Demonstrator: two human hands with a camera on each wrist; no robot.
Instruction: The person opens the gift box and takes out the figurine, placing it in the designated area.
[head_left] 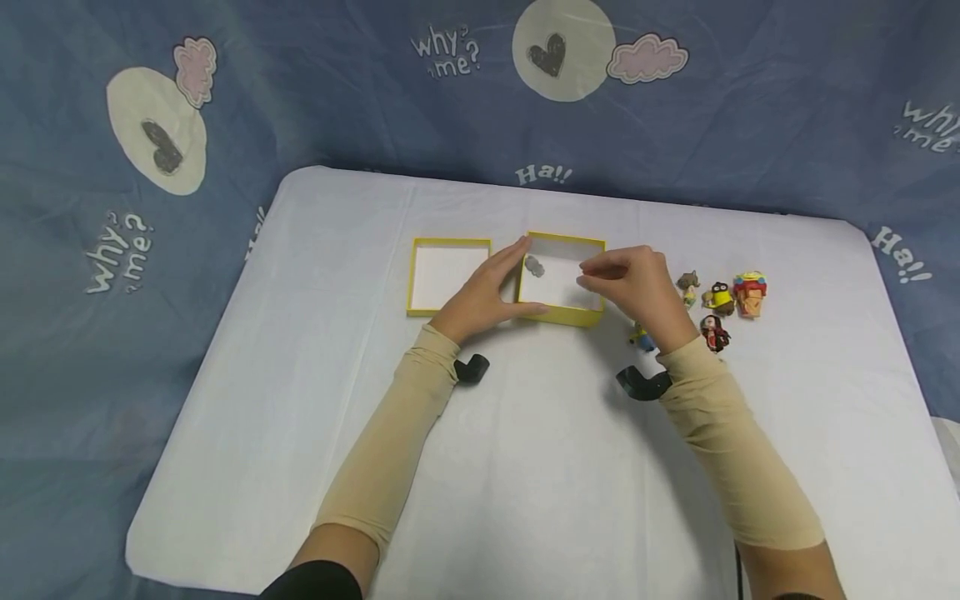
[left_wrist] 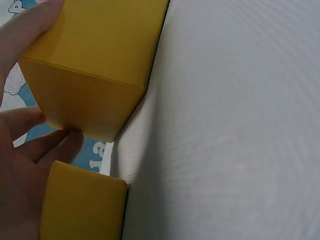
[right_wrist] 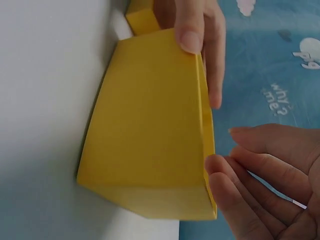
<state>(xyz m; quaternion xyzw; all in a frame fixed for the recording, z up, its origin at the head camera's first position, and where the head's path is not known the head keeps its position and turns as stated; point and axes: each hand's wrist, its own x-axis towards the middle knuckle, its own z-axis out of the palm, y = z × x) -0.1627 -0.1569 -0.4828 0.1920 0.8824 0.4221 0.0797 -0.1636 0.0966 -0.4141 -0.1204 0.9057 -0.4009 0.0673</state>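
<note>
An open yellow box (head_left: 566,315) with a white inside stands mid-table, a small grey piece (head_left: 534,266) lying in its left part. My left hand (head_left: 483,298) holds the box at its left end, thumb on the front wall and fingers at the side and back. Over the box's right part hovers my right hand (head_left: 637,282). Its fingers are gently bent, with a gap between thumb and fingertips in the right wrist view and nothing visible in it. A shallower yellow tray-like box part (head_left: 448,279) lies just left, partly behind the left hand.
Right of the box stand several small toys: a grey-topped figure (head_left: 688,287), a yellow figure with goggles (head_left: 720,297), a red and orange toy (head_left: 750,293) and a dark red figure (head_left: 715,333). A blue and yellow figure (head_left: 642,338) is partly hidden by the right hand.
</note>
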